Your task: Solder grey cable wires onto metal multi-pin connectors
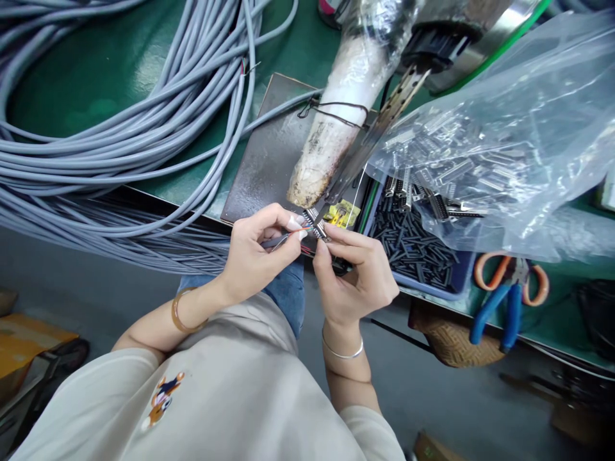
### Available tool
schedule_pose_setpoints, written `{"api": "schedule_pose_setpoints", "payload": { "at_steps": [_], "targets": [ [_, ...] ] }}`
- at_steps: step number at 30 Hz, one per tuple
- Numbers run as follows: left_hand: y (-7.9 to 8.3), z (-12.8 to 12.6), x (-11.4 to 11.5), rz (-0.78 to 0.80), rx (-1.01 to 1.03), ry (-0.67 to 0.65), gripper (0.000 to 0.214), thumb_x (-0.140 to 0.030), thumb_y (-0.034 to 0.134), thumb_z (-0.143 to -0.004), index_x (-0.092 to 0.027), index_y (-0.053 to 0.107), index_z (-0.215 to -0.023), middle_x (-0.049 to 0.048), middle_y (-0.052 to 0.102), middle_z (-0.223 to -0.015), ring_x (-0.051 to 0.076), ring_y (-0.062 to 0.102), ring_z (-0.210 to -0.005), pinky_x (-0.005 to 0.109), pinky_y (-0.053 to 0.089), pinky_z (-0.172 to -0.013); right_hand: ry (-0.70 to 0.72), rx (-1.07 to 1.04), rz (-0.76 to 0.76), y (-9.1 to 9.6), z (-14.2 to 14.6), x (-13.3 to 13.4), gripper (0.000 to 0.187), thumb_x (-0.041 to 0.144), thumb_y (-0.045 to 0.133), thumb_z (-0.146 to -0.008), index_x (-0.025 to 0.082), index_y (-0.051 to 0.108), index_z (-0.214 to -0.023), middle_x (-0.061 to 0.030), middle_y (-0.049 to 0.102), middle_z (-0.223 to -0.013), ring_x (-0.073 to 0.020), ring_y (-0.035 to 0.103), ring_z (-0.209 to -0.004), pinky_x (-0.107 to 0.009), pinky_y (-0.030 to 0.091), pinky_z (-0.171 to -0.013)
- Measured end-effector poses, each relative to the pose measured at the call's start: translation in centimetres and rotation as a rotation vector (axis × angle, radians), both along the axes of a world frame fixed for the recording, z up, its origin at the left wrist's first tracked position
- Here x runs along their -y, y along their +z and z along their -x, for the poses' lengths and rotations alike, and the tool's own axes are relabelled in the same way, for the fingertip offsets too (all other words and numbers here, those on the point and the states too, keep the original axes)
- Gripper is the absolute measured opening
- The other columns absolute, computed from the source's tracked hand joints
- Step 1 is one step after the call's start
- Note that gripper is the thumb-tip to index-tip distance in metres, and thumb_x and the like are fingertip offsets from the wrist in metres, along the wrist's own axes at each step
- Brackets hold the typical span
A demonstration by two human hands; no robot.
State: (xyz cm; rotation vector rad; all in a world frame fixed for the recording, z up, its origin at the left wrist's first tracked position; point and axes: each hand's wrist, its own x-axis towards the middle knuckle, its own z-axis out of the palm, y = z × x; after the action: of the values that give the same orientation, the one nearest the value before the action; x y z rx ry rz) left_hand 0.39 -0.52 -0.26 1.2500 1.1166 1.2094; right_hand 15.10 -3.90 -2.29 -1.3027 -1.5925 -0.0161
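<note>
My left hand (262, 250) pinches the stripped end of a grey cable (275, 242), its thin coloured wires pointing right. Between thumb and fingers of my right hand (358, 266) is a small metal multi-pin connector (318, 229). The wire ends meet the connector's pins, right under the tip of a soldering iron (346, 169) that slants down from above. Beside the iron, a whitish, stained tube (329, 128) ends just above my fingertips. A thin strand of solder wire (356, 195) hangs near a yellow piece (342, 214) behind my right fingers.
Coils of grey cable (120, 153) cover the left of the green table. A blue tray (461, 282) holds short black tubes (413, 246), with a clear bag of connectors (461, 160) over it. Orange-handled scissors (490, 272) and blue-handled pliers (500, 314) lie at the right edge.
</note>
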Motion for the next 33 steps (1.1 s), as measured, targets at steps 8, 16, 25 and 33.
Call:
{"api": "schedule_pose_setpoints", "payload": {
  "at_steps": [8, 16, 25, 33],
  "targets": [
    [0.31, 0.10, -0.05, 0.010, 0.004, -0.012, 0.013, -0.022, 0.076, -0.081, -0.018, 0.064, -0.076, 0.0019, 0.071, -0.080, 0.008, 0.060, -0.064, 0.019, 0.047, -0.055, 0.005, -0.066, -0.016, 0.31, 0.28, 0.06, 0.019, 0.010, 0.078, -0.085, 0.023, 0.066, -0.090, -0.0038, 0.082, -0.101, -0.0182, 0.079, -0.085, -0.034, 0.066, -0.073],
    [0.31, 0.51, -0.22, 0.063, 0.073, -0.043, 0.017, -0.023, 0.079, -0.079, -0.017, 0.064, -0.077, 0.0022, 0.071, -0.081, 0.009, 0.064, -0.068, 0.018, 0.054, -0.062, 0.038, -0.070, 0.032, 0.61, 0.44, 0.27, 0.020, 0.008, 0.075, -0.086, 0.023, 0.064, -0.091, -0.0019, 0.082, -0.100, -0.0154, 0.079, -0.088, -0.028, 0.065, -0.076],
    [0.18, 0.76, -0.43, 0.160, 0.247, -0.161, 0.012, -0.017, 0.077, -0.080, -0.015, 0.065, -0.083, -0.0042, 0.062, -0.068, 0.002, 0.049, -0.049, 0.013, 0.043, -0.047, -0.009, -0.010, 0.012, 0.02, 0.13, 0.51, 0.022, 0.006, 0.076, -0.086, 0.023, 0.064, -0.091, -0.0009, 0.081, -0.098, -0.0145, 0.078, -0.086, -0.028, 0.063, -0.077],
    [-0.47, 0.78, -0.22, 0.189, 0.301, -0.142, 0.019, -0.014, 0.085, -0.071, -0.015, 0.066, -0.075, 0.0001, 0.073, -0.078, 0.005, 0.062, -0.059, 0.014, 0.052, -0.056, 0.044, -0.138, 0.048, -0.09, 0.14, 0.60, 0.021, 0.005, 0.076, -0.085, 0.023, 0.066, -0.092, -0.0013, 0.081, -0.099, -0.0151, 0.078, -0.089, -0.030, 0.064, -0.080]
  ]
}}
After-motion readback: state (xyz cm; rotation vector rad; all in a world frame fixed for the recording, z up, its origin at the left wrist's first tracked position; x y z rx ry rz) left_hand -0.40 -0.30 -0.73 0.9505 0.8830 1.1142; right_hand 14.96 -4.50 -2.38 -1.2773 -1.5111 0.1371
